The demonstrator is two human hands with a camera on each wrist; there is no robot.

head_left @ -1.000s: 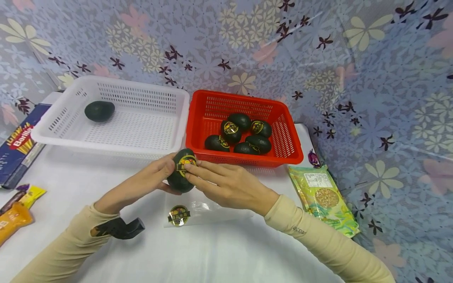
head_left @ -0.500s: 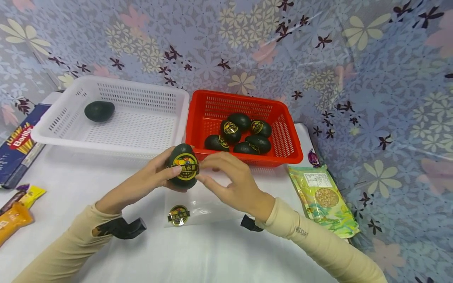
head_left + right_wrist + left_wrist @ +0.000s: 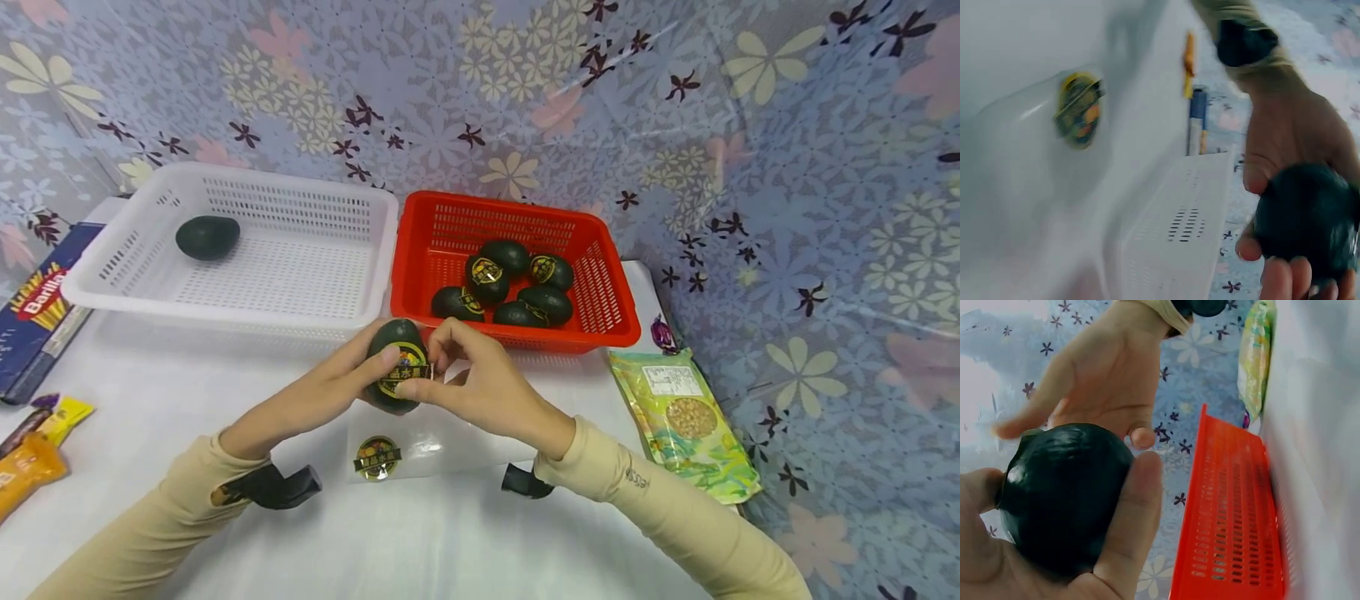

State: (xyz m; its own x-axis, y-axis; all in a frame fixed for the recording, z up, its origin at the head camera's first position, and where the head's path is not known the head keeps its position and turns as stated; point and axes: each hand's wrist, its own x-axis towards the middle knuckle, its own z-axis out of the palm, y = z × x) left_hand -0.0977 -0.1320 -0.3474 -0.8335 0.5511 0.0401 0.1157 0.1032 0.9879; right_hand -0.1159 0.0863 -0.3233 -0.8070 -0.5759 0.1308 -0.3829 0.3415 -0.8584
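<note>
left hand (image 3: 341,387): it's gripping a dark green avocado (image 3: 397,364) from the left side, fingers curling round it and the thumb lying over the top near the sticker. In the left wrist view the avocado (image 3: 1063,494) is sitting snug between thumb and fingers.

right hand (image 3: 480,387): it's coming in from the right, with thumb and forefinger pinching at the edge of the round yellow sticker (image 3: 405,377) on the avocado's front. The other fingers are bending loosely above.

avocado: it's being held up just above the white table (image 3: 420,542), right in front of the gap between the two baskets, not touching either.

spare sticker (image 3: 377,457): it's lying on a clear plastic sheet (image 3: 450,446) on the table, just below the hands.

red basket (image 3: 600,250): it's sitting behind the right hand, holding six avocados, a few showing stickers.

white basket (image 3: 315,200): it's standing to the left of the red one, touching it, with one plain avocado (image 3: 207,237) in its far left corner.

other stuff: a green snack bag (image 3: 686,421) is lying at the right edge of the table, a blue pasta box (image 3: 37,312) at the left, and yellow and orange snack packets (image 3: 33,446) near the left sleeve.
</note>
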